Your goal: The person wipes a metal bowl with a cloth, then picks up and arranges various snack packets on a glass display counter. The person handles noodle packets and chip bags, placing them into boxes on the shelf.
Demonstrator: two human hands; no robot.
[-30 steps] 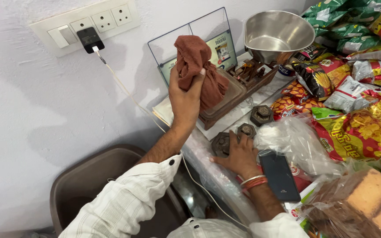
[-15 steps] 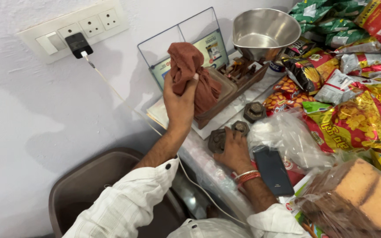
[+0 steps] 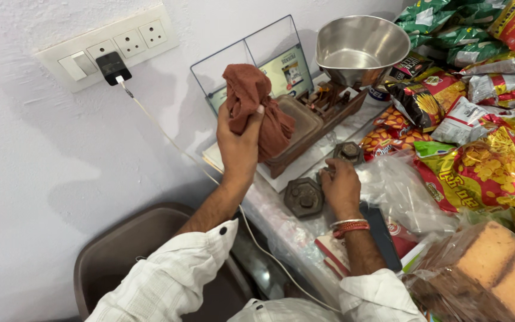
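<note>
White wall behind; left hand [image 3: 238, 138] grips brown cloth [image 3: 254, 104]; right hand [image 3: 341, 186] seemingly grips weight

The scene is brightly and evenly lit with soft, diffuse light. The white wall [image 3: 43, 179] in the left half of the frame carries only faint, blurred shadows, one below the raised arm at centre left. The steel bowl [image 3: 362, 48] at upper right shows mild sheen without harsh glare, and the snack packets [image 3: 484, 167] at right glint softly. Focus is sharp at centre; the sleeves along the lower edge look slightly soft.
</note>
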